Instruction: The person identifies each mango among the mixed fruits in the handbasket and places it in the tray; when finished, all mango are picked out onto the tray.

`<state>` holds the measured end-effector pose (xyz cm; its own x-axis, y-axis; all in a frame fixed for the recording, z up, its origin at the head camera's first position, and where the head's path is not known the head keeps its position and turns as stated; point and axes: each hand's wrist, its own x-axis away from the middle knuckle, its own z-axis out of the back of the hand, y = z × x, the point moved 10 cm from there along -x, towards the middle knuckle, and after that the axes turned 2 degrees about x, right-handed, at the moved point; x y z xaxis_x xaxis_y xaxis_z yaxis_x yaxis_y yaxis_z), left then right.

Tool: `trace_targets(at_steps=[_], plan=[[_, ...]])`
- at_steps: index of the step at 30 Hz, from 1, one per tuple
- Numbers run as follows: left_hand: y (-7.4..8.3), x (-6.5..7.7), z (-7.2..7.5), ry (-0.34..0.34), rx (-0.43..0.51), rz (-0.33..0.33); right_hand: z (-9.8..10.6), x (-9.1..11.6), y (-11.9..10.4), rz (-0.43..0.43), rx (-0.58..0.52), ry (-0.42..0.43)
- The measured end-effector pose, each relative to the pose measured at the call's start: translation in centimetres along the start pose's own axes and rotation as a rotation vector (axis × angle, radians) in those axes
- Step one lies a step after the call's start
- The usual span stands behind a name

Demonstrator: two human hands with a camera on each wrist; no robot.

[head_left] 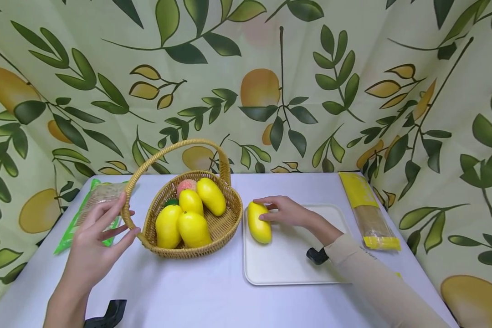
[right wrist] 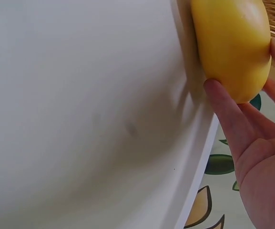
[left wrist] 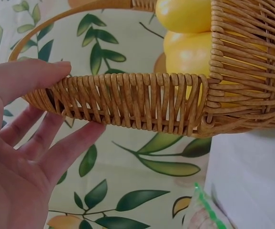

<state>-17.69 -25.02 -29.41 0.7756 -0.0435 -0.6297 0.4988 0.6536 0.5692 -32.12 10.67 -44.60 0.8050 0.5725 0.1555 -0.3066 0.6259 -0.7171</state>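
My left hand (head_left: 100,241) grips the side of the arched handle of a wicker basket (head_left: 225,239), thumb on one face and fingers on the other in the left wrist view. Inside the basket lie several yellow mangoes (head_left: 193,228), a pinkish-red round fruit (head_left: 186,186) and a dark green one (head_left: 171,202), mostly hidden. To the right, my right hand (head_left: 287,212) holds another yellow mango (head_left: 259,223) between thumb and fingers, at the left edge of a white tray (head_left: 295,264). The right wrist view shows that mango (right wrist: 232,47) with fingertips around its end.
Behind my left hand lies a green-edged clear packet (head_left: 71,230). A yellow packet with brown contents (head_left: 369,214) lies to the right of the tray. A leaf-patterned cloth (head_left: 246,114) hangs behind the white table (head_left: 180,291).
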Motion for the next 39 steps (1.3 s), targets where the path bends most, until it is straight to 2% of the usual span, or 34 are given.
trace_targets(at_steps=[6, 14, 20, 24, 31, 39], plan=[[-0.2, 0.2, -0.1, -0.010, -0.029, 0.024, 0.0, 0.1, -0.1, -0.010, -0.028, 0.000], [0.0, 0.2, 0.1, -0.005, 0.004, -0.006, -0.1, 0.0, -0.1, -0.014, -0.013, -0.029], [0.0, 0.0, 0.1, -0.004, 0.017, 0.001, 1.1, 0.1, -1.1, 0.009, 0.028, -0.011], [-0.1, -0.1, 0.1, 0.000, 0.018, 0.009, 2.5, 0.2, -2.2, 0.033, 0.035, 0.007], [-0.1, -0.2, 0.1, 0.005, 0.038, 0.022, 4.7, -0.3, -5.6, 0.108, 0.051, 0.022], [-0.5, -0.1, 0.1, -0.001, 0.033, 0.049, 5.2, -0.6, -9.0, 0.238, 0.017, 0.025]])
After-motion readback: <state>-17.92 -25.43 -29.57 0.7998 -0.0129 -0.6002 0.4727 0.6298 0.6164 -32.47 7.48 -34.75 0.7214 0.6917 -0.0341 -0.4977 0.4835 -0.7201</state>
